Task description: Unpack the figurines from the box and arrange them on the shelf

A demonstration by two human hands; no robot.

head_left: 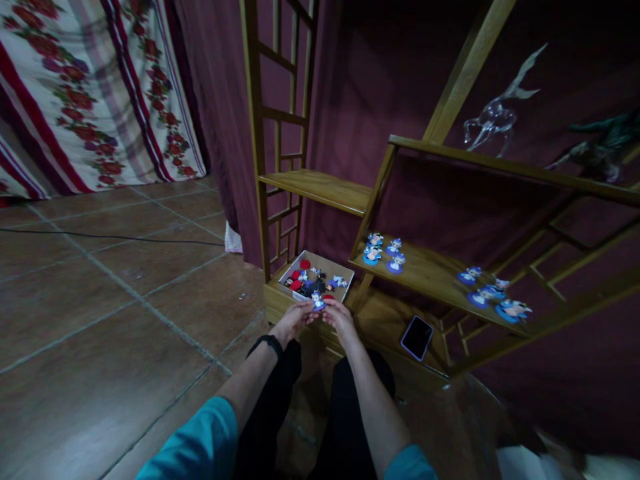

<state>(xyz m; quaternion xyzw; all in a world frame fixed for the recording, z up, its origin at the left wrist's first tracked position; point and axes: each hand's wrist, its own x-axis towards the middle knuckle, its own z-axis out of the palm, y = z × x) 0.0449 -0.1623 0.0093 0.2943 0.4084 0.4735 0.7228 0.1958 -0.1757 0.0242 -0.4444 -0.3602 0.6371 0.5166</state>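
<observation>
Between the fingertips of my left hand [295,319] and my right hand [339,315] is a small white and purple figurine [318,301] on a purple base. Both hands pinch it from the sides, just in front of a shallow cardboard box [345,269]. Inside the box lie several loose figurines and parts, among them a red disc [305,265] and dark pieces. To the right, on a wooden shelf [425,279], stand figurines in two groups, including a purple-based figurine [395,263] and a blue-based figurine [373,254].
A dark-screened phone or tablet [417,337] lies on the lower shelf. Above, a clear glass horse figure [493,117] and a dark sculpture [600,147] stand on the upper shelf [500,163]. A cable [125,237] crosses the tiled floor at left, below a flowered curtain [90,100].
</observation>
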